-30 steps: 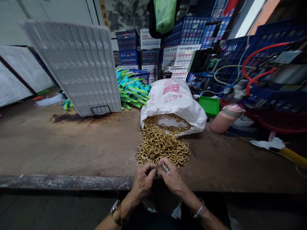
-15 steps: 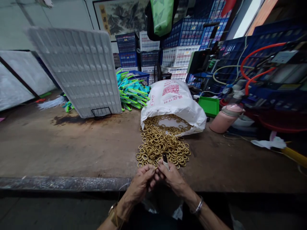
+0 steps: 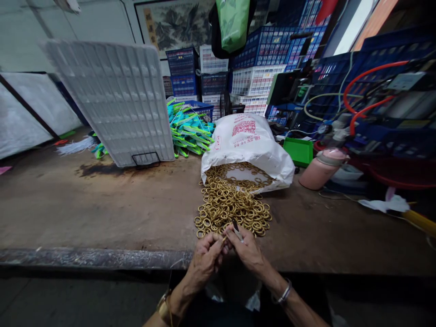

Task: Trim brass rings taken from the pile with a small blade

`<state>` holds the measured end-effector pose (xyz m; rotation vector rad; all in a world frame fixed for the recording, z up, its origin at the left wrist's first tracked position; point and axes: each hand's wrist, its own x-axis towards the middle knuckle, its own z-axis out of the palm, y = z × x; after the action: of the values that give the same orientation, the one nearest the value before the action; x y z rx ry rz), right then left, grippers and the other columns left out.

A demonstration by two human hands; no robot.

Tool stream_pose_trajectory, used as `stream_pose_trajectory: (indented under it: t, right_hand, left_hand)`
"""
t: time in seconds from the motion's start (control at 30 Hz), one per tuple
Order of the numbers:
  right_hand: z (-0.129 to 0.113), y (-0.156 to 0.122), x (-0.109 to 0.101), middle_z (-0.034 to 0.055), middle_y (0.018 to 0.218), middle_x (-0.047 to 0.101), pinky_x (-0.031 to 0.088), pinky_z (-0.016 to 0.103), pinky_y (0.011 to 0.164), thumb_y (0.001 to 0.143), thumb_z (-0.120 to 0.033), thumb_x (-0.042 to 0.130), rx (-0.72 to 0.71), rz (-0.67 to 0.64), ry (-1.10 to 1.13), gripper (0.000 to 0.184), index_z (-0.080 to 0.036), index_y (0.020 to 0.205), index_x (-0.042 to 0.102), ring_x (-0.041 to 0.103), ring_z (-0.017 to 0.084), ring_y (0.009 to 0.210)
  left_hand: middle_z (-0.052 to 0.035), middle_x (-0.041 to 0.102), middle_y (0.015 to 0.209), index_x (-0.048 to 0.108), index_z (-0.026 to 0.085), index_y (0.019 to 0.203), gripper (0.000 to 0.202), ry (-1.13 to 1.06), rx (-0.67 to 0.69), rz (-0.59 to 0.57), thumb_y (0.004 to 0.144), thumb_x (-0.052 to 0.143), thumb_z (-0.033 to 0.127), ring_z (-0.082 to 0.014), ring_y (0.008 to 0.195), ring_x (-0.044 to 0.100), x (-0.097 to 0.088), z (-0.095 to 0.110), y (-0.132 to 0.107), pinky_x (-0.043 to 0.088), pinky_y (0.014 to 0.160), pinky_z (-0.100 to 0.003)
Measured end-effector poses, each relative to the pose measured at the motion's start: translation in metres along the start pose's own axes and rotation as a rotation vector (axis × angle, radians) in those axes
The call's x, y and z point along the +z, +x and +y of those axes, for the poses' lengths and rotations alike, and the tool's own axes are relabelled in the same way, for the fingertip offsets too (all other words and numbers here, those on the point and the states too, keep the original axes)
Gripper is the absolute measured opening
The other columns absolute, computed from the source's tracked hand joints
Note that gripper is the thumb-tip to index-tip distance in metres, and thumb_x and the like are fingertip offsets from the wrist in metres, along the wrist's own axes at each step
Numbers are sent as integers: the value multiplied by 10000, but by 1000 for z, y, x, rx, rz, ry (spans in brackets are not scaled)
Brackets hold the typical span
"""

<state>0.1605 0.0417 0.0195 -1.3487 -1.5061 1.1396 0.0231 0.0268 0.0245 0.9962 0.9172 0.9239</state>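
Observation:
My left hand (image 3: 206, 255) and my right hand (image 3: 248, 249) meet at the near edge of the workbench (image 3: 102, 213), fingers curled. The left pinches a brass ring (image 3: 224, 237) between fingertips. The right grips a small dark-tipped tool (image 3: 236, 230) that points up and toward the ring. Just beyond them lies a heap of brass rings (image 3: 231, 206), spilling from the mouth of a white printed sack (image 3: 248, 141) lying on its side.
A white moulded tray (image 3: 112, 100) leans upright on a wire stand at back left. Green-blue clips (image 3: 189, 129) are piled behind it. A green bin (image 3: 297, 151), a pink bottle (image 3: 322, 168), hoses and stacked crates crowd the right and back.
Both hands stay together at the bench edge. The tool in the right hand has shifted and tilted, and the ring now shows at the left fingertips. The view has drifted slightly.

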Motion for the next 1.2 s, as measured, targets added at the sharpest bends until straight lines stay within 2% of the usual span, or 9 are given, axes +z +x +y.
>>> stream_pose_trajectory:
  t: [0.07, 0.17, 0.3, 0.47, 0.67, 0.9, 1.07, 1.13, 1.2]
  right_hand:
    - [3, -1, -1, -32, 582, 462, 351, 210, 542, 810, -354, 365, -51, 39, -141, 242, -191, 652, 446, 433, 102, 550]
    - [5, -6, -2, -29, 590, 473, 314, 210, 545, 741, -168, 357, -145, -9, -402, 126, -199, 669, 455, 424, 107, 556]
    - [4, -13, -2, -20, 615, 498, 283, 212, 551, 564, -35, 329, -180, -102, -604, 264, -205, 724, 451, 431, 118, 566]
    - [6, -14, 0, 6, 668, 541, 264, 227, 561, 525, -30, 326, -214, -69, -735, 331, -202, 779, 451, 476, 140, 612]
    - [5, -13, 1, 11, 655, 562, 243, 235, 546, 537, -16, 328, -217, -11, -805, 336, -198, 783, 465, 494, 140, 597]
    - [14, -11, 5, -1, 632, 553, 217, 239, 530, 546, -30, 360, -207, -66, -835, 323, -196, 806, 457, 485, 134, 574]
    - [25, 1, -5, 9, 617, 562, 194, 246, 515, 643, -45, 378, -76, -15, -936, 225, -187, 791, 472, 484, 132, 548]
    - [24, 9, -13, 16, 624, 570, 189, 249, 513, 675, -52, 378, -54, 39, -974, 193, -182, 775, 480, 486, 129, 545]
    - [18, 17, -18, 18, 628, 576, 189, 251, 517, 703, -64, 379, -56, 110, -1001, 174, -182, 767, 490, 492, 128, 550]
  left_hand:
    - [54, 464, 533, 490, 155, 674, 332, -32, -14, 20, 706, 550, 480, -21, 373, 316, 1, 1, 0, 225, 371, -160]
    - [66, 445, 492, 471, 163, 670, 348, -38, -24, 43, 679, 566, 497, -26, 365, 312, 3, 5, 0, 225, 367, -160]
    - [90, 376, 433, 448, 171, 647, 378, -19, -6, 65, 634, 592, 520, -30, 358, 294, 6, 9, 1, 227, 369, -164]
    - [87, 391, 438, 441, 176, 643, 400, -13, -23, 83, 614, 594, 545, -31, 352, 297, 5, 6, 1, 237, 372, -172]
    - [87, 379, 450, 453, 176, 681, 358, 31, 2, 118, 667, 560, 518, -40, 365, 304, 2, 0, 1, 238, 374, -172]
    - [69, 412, 494, 452, 166, 646, 350, 63, 51, 115, 694, 545, 501, -36, 388, 314, 0, -2, 1, 251, 387, -169]
    - [57, 461, 517, 465, 168, 679, 320, 4, -35, 32, 729, 530, 477, -28, 355, 319, 0, 1, -14, 248, 350, -158]
    - [46, 492, 545, 473, 169, 696, 314, -86, -76, -20, 722, 546, 474, -29, 354, 339, 1, 1, -19, 263, 344, -156]
    - [28, 518, 587, 484, 163, 693, 331, -215, -109, -14, 712, 553, 486, -31, 371, 360, 1, 1, -19, 272, 342, -157]
